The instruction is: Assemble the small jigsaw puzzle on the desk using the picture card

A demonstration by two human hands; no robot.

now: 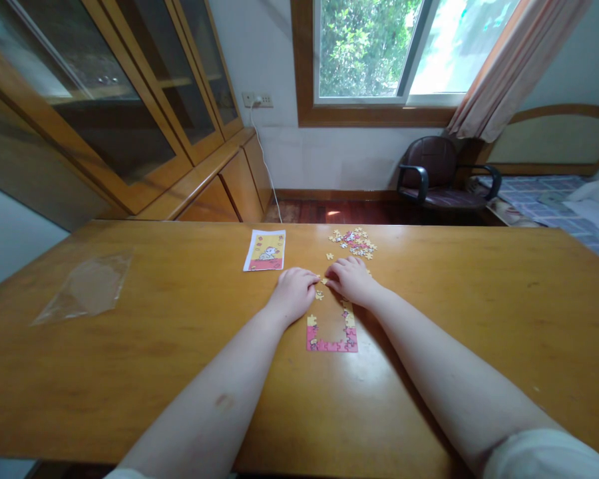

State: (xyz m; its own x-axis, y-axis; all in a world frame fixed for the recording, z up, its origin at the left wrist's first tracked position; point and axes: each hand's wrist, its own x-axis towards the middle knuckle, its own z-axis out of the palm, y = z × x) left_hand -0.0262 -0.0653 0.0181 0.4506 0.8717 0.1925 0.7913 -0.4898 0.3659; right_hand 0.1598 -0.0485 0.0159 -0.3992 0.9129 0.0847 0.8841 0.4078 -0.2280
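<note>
Head view: a wooden counter (180, 306), with two bare hands at work near its far side.
Left hand (295, 293): fingers bent and drawn close together, tips at the small yellow piece (324, 281); whether they pinch it, cannot tell.
Right hand (350, 278): fingers curled down, tips just beside the same piece from the other side; pinching or merely touching, cannot tell.
Yellow piece: between the two sets of fingertips, above the gap in the puzzle border.
Puzzle border (332, 346): flat on the counter, pink along the near edge, yellow up the sides, middle unfilled.
Loose piece (319, 295): yellow, lying below the fingertips, apart from the border.
Single piece (329, 256): yellow, between the right hand and the pile.
Pile of pieces (353, 241): mixed yellow, pink and pale, beyond the right hand.
Picture sheet (265, 253): flat, beyond the left hand.
Clear bag (90, 283): flat, well off to the left.
Handling: pieces probably light, stiff, thin; tabs likely to bend if forced. Best held by opposite edges; joined border apt to part if dragged.
Hidden: the border's upper right, partly behind the right hand; undersides of both hands.
Hard to make out: printing on single pieces, too small.
</note>
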